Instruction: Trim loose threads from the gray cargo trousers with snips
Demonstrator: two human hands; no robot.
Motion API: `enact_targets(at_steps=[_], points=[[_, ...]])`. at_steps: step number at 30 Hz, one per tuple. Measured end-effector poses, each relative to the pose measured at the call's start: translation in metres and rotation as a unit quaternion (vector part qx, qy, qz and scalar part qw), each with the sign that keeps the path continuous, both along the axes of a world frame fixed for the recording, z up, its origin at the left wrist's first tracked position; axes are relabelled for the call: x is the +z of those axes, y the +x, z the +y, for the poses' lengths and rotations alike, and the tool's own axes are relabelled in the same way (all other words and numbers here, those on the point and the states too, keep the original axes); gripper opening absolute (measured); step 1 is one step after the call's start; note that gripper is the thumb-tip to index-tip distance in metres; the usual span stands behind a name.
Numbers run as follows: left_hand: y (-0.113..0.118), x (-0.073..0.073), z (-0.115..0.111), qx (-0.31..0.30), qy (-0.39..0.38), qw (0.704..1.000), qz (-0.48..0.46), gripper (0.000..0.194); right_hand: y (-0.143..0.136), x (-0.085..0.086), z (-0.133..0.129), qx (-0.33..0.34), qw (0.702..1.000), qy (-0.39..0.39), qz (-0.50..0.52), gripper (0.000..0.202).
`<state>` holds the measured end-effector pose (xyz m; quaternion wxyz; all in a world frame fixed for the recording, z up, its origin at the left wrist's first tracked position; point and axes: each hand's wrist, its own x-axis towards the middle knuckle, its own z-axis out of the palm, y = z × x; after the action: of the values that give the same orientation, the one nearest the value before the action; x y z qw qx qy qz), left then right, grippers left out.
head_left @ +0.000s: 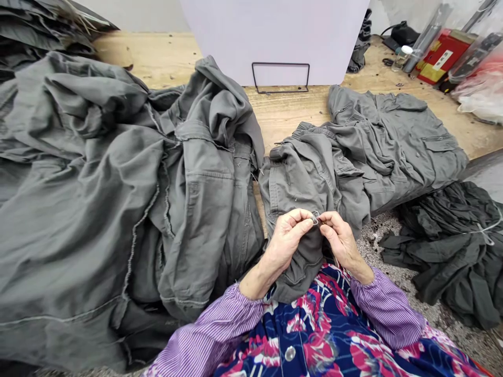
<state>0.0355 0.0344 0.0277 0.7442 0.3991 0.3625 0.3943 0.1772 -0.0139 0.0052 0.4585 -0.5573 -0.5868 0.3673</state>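
My left hand [288,235] and my right hand [341,242] meet over the grey trousers [298,173] that hang off the table's front edge toward my lap. Between thumb and forefinger, my left hand pinches a thin grey cord [315,220] bent into a small loop. The right fingertips close on the cord's other side, right next to the left ones. Its full length is not visible. Part of the cloth drapes below my wrists over my flowered apron [298,335].
A large heap of grey garments [86,199] fills the left side. More grey trousers [408,141] lie on the wooden table [145,55] at right. A tied dark bundle [459,246] rests on the floor. Behind stand a white board [283,31], a red box [444,56] and a small jar [402,58].
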Motion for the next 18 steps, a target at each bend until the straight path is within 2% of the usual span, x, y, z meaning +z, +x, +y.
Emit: enact_targets(at_steps=[6, 11, 15, 18], points=[[0.000, -0.003, -0.001, -0.020, 0.011, 0.999, 0.033, 0.015, 0.000, -0.002, 0.002, -0.011, 0.999, 0.002, -0.037, 0.013], [-0.005, -0.004, -0.001, -0.059, 0.103, 0.988, 0.103, 0.016, 0.002, -0.004, 0.004, -0.025, 0.999, -0.010, -0.026, 0.014], [-0.004, -0.002, -0.013, -0.115, 0.241, 0.941, 0.210, 0.011, 0.004, 0.009, 0.024, -0.038, 0.999, 0.018, -0.024, 0.022], [0.002, -0.007, -0.028, -0.175, 0.291, 0.908, 0.246, 0.010, -0.008, 0.025, 0.053, 0.004, 0.997, 0.043, -0.062, 0.025]])
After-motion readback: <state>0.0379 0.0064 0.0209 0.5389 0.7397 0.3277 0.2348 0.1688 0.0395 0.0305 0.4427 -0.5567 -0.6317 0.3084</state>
